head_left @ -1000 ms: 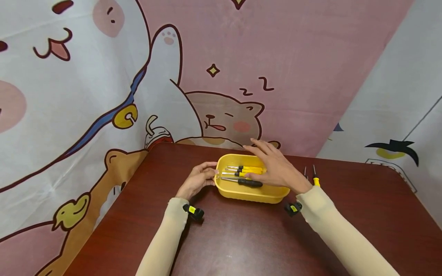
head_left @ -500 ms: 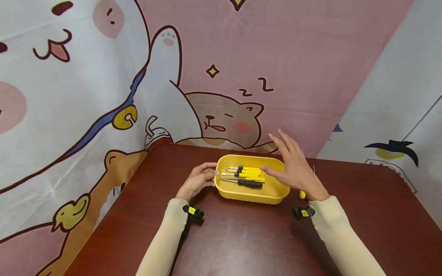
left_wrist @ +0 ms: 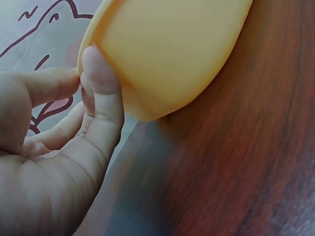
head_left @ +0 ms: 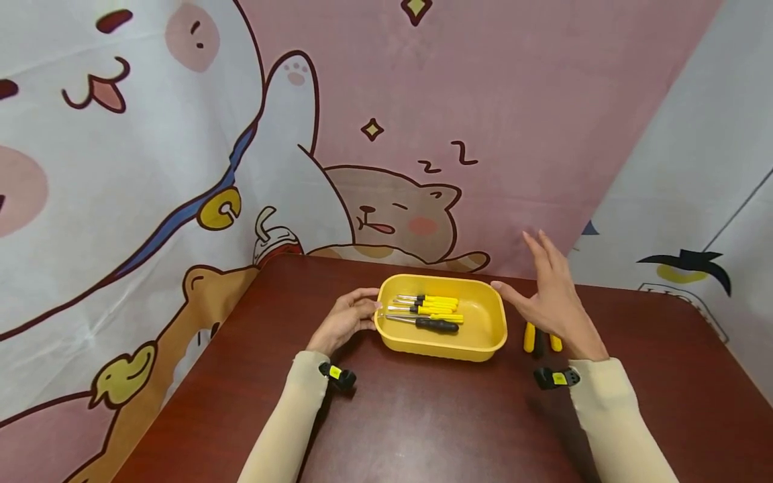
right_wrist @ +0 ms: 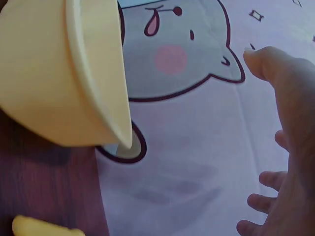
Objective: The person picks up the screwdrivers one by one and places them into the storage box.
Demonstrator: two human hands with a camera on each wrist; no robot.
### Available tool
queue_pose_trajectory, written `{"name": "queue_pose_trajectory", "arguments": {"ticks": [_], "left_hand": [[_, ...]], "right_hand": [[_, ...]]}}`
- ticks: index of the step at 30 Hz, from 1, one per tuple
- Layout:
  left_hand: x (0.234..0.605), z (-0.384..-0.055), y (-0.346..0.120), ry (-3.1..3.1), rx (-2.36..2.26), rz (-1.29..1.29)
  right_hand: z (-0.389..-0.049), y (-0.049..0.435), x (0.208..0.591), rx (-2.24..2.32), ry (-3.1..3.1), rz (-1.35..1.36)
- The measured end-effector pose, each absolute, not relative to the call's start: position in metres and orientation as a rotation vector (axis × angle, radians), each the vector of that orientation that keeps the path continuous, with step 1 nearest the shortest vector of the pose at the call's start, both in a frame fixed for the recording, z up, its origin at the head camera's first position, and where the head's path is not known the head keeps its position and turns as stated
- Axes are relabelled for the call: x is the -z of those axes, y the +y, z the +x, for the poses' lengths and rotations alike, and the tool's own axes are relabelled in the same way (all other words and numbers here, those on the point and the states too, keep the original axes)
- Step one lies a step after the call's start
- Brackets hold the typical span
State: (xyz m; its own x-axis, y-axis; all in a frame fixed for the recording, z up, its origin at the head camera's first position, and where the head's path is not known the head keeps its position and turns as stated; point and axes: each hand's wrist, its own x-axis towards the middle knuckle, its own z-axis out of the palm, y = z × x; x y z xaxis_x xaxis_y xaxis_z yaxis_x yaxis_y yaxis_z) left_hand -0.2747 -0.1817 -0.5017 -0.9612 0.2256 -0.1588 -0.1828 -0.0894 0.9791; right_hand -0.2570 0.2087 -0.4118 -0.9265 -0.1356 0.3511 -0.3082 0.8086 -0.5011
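A yellow plastic bin (head_left: 447,349) stands on the table in the head view. My left hand (head_left: 344,323) pinches its left rim; in the left wrist view the thumb (left_wrist: 102,73) lies against the rim, with fingers on the other side. Inside lie several small screwdrivers with yellow handles (head_left: 441,308) and one black-handled screwdriver (head_left: 437,325). Just right of the bin my right hand (head_left: 555,305) hovers with its fingers spread and holds nothing. Below it, partly hidden, are yellow-handled tools (head_left: 529,337) and a dark one between them. The right wrist view shows a yellow handle (right_wrist: 44,227) low down.
The dark red-brown wooden table (head_left: 398,429) reaches to a cartoon-printed cloth (head_left: 513,134) hanging behind it and along the left side. A black camera band (head_left: 338,376) sits on each wrist.
My right hand has moved from over the bin to the right, past its right rim, fingers spread. The left hand keeps its hold on the rim, and the bin stays in place.
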Motion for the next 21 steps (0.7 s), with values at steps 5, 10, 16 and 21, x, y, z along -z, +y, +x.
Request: {"name": "queue_pose_trajectory", "arguments": {"ticks": [5,10,16,21], "left_hand": [[0.502,-0.273,-0.180,1.897,-2.146,0.038],[0.503,-0.273,-0.180,1.901,-2.146,0.044],[0.504,-0.274,-0.182,1.899,-2.135,0.036],[0.504,-0.275,-0.182,1.899,-2.133,0.045]], "right_hand": [[-0.258,0.228,0.420,-0.868,-2.719,0.266],[-0.265,0.250,0.432,-0.874,-2.738,0.207],[-0.272,0.266,0.445,-0.878,-2.765,0.157],[-0.274,0.273,0.451,-0.886,-2.793,0.137]]}}
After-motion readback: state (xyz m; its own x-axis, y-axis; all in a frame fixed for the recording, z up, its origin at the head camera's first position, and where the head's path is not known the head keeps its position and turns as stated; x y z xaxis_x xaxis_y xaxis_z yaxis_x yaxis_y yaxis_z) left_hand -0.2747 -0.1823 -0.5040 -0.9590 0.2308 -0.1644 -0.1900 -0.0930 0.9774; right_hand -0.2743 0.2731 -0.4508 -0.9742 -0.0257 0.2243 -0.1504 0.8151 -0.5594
